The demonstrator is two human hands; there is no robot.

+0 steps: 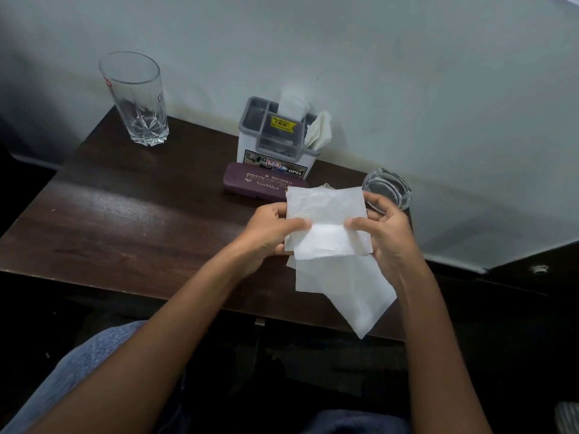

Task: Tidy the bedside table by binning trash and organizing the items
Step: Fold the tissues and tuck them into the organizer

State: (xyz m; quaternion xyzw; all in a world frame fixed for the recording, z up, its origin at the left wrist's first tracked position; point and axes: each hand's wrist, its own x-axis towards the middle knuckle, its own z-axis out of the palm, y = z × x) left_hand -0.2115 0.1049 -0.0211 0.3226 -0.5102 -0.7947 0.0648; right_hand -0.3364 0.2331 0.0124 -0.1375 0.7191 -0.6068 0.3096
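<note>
Both hands hold a white paper tissue [326,211] above the right part of the dark wooden bedside table [125,220]. My left hand [272,230] pinches its left edge and my right hand [387,227] pinches its right edge. The upper part is folded flat, and a loose flap [351,292] hangs down past the table's front edge. A white and grey organizer box [275,136] with folded tissues [319,130] in it stands at the back by the wall. A maroon spectacle case [260,183] lies in front of the box.
A tall clear drinking glass [138,98] stands at the back left corner. A glass ashtray [388,187] sits at the right edge, just behind my right hand. A pale wall [407,89] backs the table. My jeans-covered knee [87,364] is below the front edge.
</note>
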